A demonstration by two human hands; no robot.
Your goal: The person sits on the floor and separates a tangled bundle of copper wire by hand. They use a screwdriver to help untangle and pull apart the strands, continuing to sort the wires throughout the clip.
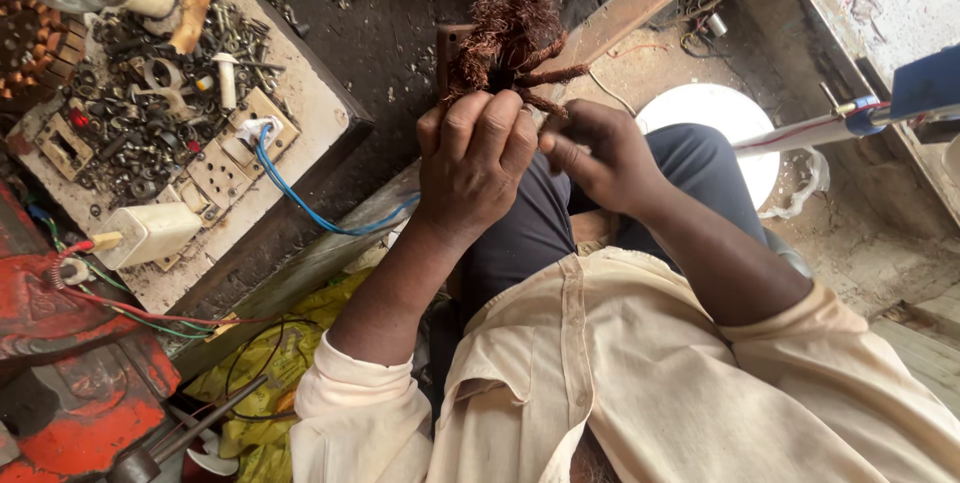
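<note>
cream shirt [640, 373], nearest the viewer, below the copper wire bundle [510, 43]. left hand [475, 158] grips the bundle's base, fingers curled tight around it. right hand [600, 155], just right of the bundle, pinches a loose strand end between closed fingertips. judged progress: several strands stand splayed free, most wire remains tangled. left of the bundle, a tray of screws [150, 113].

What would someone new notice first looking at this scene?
Probably the tangled bundle of copper wire at top centre, gripped from below by the left hand while the right hand pinches a strand beside it. Next, the tray of screws and metal scraps at upper left, a blue wire trailing from it.
</note>
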